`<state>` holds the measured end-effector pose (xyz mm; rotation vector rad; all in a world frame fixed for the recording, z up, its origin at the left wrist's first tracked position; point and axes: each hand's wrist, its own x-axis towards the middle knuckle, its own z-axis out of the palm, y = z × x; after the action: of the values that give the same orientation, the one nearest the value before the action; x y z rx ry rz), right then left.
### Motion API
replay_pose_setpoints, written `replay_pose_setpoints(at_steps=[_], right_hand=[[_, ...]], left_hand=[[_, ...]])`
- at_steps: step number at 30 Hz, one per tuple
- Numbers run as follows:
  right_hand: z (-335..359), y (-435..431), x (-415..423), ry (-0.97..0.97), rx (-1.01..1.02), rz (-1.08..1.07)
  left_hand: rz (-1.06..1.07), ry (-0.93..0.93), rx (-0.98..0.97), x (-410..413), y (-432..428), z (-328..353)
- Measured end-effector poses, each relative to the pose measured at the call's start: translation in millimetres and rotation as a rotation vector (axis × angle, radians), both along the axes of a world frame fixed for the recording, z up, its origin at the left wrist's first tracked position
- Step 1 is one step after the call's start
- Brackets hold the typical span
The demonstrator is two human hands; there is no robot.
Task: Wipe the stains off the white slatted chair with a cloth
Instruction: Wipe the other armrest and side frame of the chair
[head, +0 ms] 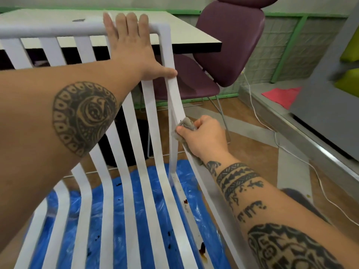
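The white slatted chair (58, 28) fills the view, its back rail at the top and its seat slats running toward me. My left hand (134, 47) lies flat over the top rail, thumb hooked on the rightmost slat. My right hand (204, 136) is closed on a crumpled grey cloth (186, 124) and presses it against the outer right slat, midway down the back. Dark brown stains (203, 249) mark the right seat slat near me, and a smaller stain (185, 201) sits higher on that slat.
Blue plastic sheeting (120, 220) lies on the floor under the seat. A white table (174, 33) stands just behind the chair back, with a purple chair (229, 45) to its right. A white cable (291, 152) trails over the brown floor at right.
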<state>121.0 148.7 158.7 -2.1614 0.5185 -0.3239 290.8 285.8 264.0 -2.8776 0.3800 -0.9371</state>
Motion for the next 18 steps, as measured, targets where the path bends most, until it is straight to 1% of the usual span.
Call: replay_pose_setpoints(at_steps=[3, 6, 7, 9, 11, 14, 16, 18], right_hand=[[0.7, -5.6, 9.0, -0.001, -0.017, -0.067], [13.1, -16.8, 23.5, 0.024, 0.09, -0.098], [18.0, -18.3, 27.9, -0.003, 0.102, -0.088], [24.1, -13.5, 34.5, -0.079, 0.07, -0.002], [24.2, -2.2, 35.0, -0.075, 0.006, 0.072], [15.8, 1.9, 31.7, -0.08, -0.001, 0.033], [13.2, -3.0, 20.0, -0.027, 0.039, 0.017], [12.7, -9.7, -0.4, 0.101, 0.014, 0.068]], left_hand=[[0.004, -0.018, -0.006, 0.4, 0.4, -0.9], [0.022, -0.011, -0.002, -1.2, -2.2, 0.5], [0.02, -0.009, -0.003, -1.1, -3.1, 1.2], [0.026, 0.001, -0.004, -2.0, -3.3, 1.4], [0.032, 0.003, 0.001, -3.0, -2.0, 1.1], [0.027, 0.001, -0.006, -1.9, -2.2, 0.5], [0.027, -0.006, -0.015, -1.4, -2.6, 0.3], [0.037, -0.002, -0.016, -2.3, -3.3, 1.3]])
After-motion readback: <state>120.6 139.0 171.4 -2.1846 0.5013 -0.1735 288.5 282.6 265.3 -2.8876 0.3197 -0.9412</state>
